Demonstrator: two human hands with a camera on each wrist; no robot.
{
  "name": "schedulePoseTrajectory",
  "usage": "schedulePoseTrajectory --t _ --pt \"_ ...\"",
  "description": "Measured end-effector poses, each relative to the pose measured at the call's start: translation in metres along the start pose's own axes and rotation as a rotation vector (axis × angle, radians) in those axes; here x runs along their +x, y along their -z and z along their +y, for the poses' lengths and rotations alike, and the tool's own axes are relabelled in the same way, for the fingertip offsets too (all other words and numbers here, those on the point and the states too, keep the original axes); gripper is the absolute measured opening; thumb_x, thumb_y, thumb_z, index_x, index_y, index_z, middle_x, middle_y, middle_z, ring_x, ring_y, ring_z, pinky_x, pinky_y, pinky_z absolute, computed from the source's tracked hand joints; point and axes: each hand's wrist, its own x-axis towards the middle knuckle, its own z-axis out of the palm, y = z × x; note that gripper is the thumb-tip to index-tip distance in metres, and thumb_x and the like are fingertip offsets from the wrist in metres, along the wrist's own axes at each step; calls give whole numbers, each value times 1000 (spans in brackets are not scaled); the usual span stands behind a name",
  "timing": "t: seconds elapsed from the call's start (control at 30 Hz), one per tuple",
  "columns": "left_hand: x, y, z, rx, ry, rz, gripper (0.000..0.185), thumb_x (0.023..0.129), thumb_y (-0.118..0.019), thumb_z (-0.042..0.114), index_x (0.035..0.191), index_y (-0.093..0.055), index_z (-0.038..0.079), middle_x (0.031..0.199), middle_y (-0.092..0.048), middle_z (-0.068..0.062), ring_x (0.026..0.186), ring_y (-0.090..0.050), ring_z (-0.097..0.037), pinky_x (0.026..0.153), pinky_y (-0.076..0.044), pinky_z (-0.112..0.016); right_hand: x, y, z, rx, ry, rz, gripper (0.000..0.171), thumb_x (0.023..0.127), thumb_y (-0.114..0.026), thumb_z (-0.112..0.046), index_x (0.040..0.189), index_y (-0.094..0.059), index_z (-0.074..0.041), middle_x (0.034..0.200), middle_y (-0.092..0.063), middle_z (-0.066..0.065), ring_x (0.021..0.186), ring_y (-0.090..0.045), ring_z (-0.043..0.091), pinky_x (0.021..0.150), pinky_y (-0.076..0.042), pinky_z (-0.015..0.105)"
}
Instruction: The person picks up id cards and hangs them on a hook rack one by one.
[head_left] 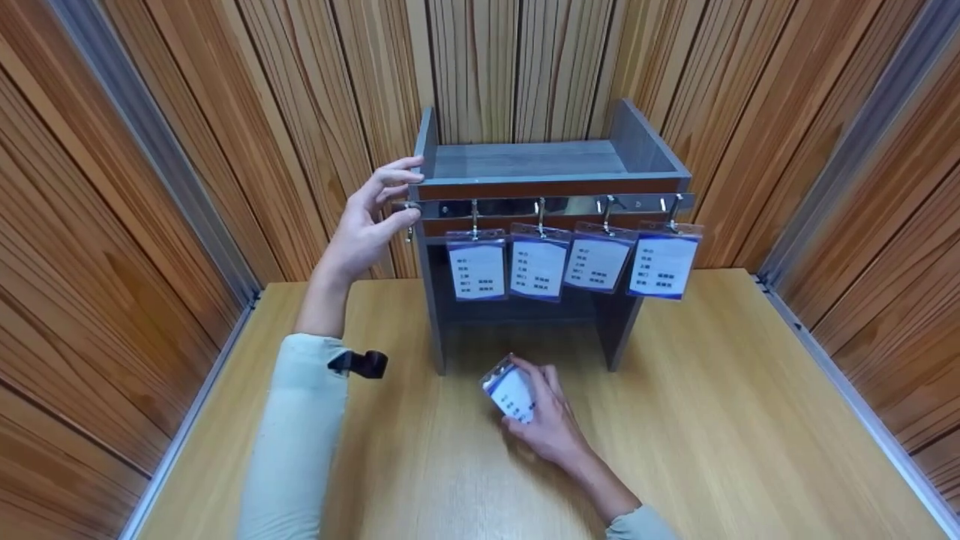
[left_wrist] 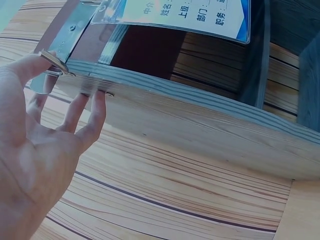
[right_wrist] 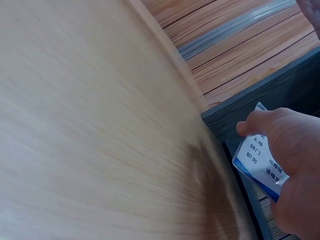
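Plastic badge [head_left: 512, 393] | pinched in right hand [head_left: 551, 424] | left hand [head_left: 371, 225] (fingers straight) touches rack [head_left: 551, 184]

Grey wood-grain shelf [head_left: 525, 159] with a brown front band, blue-edged white badges [head_left: 538, 270], pale striped wooden table [head_left: 712, 420].

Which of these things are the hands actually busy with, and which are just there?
In use:
left hand touching the shelf by the bare end hook
right hand holding a badge card

Just there:
four hung badges
table
wood-panel walls
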Motion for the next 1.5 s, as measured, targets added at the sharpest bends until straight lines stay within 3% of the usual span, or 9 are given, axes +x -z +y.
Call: schedulePoseTrajectory --t 0.17,0.5,0.93,1.2,1.37,1.5 --pt "1 3 0 4 3 -20 37 108 -64 1 145 -61 -2 176 -50 -11 163 -47 -32 139 -29 -62 0 0 -5 16 15 0 95 84 -95 -8 166 -51 -27 135 -55 11 115 -61 26 91 -52 32" --pt "2 5 0 -8 8 -25 36 108 -64 2 144 -61 -2 176 -50 -13 164 -45 -36 138 -28 -67 6 -1 -21 24 84 28 95 84 -95 -8 165 -48 -22 134 -56 13 109 -62 22 84 -57 27" --pt "2 4 -1 -17 8 -21 35 107 -64 -1 141 -63 -1 175 -51 -13 162 -48 -36 138 -28 -67 13 -12 -40 46 219 93 92 81 -96 -1 157 -45 -8 154 -59 18 134 -66 32 102 -59 37" --pt "3 8 3 0 64 -25 32 108 -64 3 140 -65 6 175 -51 -7 159 -48 -37 133 -35 -71 20 -14 -56 68 252 92 92 83 -96 -4 157 -41 -9 156 -58 20 135 -67 35 102 -62 40" --pt "3 10 5 -2 98 -39 32 109 -65 5 140 -66 10 175 -51 -1 156 -50 -32 124 -47 -66 26 -11 -69 66 254 72 91 85 -96 -6 157 -40 -11 160 -56 19 138 -67 36 104 -63 44" --pt "3 9 6 -6 103 -41 32 109 -66 5 140 -65 8 175 -51 0 155 -51 -29 121 -51 -62 31 -9 -82 85 259 60 92 87 -95 -7 159 -38 -11 162 -53 20 143 -64 38 111 -62 51"
